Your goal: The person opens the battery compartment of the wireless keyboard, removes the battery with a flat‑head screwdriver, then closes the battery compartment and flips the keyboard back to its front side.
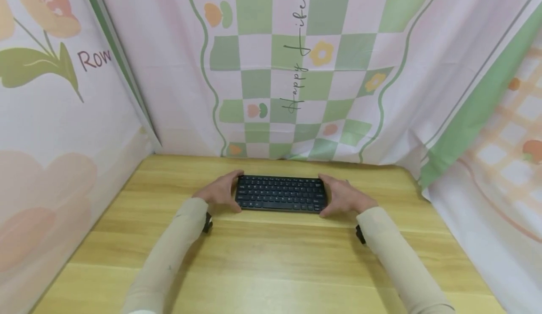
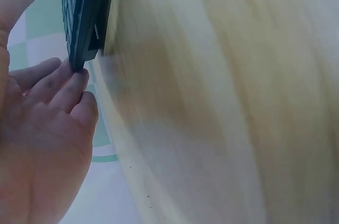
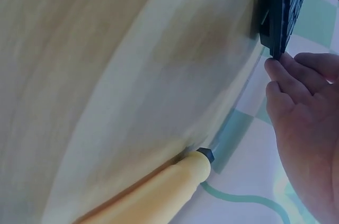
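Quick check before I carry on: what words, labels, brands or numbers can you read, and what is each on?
"Happy Life": written sideways on the green-and-white checked fabric hanging at the back.
"Row": on the white fabric hanging with orange flower print at left.
Key markings on the flat black rectangular keyboard: too small to read.

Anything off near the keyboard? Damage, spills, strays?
No spill or damage visible on the black keyboard. Possible stray: a dark-tipped, pale-yellow rod near the right hand, apart from the keyboard, too cropped in the right wrist view to identify.
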Available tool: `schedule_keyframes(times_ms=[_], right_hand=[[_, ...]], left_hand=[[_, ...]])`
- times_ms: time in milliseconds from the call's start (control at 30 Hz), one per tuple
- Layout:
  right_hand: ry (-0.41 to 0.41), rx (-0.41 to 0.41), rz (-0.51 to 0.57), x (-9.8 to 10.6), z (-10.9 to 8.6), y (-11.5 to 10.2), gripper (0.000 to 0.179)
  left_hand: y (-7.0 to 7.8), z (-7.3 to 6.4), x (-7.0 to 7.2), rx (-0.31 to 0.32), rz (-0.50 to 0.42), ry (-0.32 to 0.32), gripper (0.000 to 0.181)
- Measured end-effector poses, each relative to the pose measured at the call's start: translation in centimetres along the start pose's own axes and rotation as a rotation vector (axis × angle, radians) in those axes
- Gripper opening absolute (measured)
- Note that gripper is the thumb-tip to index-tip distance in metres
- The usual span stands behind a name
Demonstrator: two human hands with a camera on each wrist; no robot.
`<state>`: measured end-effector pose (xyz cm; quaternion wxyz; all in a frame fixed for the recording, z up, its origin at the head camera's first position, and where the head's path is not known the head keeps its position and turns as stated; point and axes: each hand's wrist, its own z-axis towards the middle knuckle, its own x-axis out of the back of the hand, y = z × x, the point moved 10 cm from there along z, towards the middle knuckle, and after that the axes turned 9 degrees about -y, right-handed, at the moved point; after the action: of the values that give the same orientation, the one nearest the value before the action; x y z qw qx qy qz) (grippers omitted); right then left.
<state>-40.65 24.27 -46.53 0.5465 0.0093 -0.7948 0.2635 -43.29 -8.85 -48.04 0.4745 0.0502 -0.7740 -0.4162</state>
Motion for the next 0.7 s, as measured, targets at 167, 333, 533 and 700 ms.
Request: schedule_keyframes(times_ms=[167,333,533,700], right_hand=[[0.019,0.029,0.034,0.2,0.2,0.1,0.142],[0.031,0.055,0.041,0.0,0.2,0.2,0.144],[0.048,0.069,0.029,0.0,0.0,0.5,0.145],[0.029,0.106,0.022,-0.1,-0.5,0.3,0.141]], left_hand=[[0.1,0.2,0.1,-0.021,-0.016,0.002,0.135],[0.0,-0.1,-0.2,-0.027,-0.04,-0.001,0.137],[0.7,-1.0,0.1,-0.076,-0.095,0.017,0.138],[2.2,-2.1,1.4,-0.13,-0.084,0.051,0.136]])
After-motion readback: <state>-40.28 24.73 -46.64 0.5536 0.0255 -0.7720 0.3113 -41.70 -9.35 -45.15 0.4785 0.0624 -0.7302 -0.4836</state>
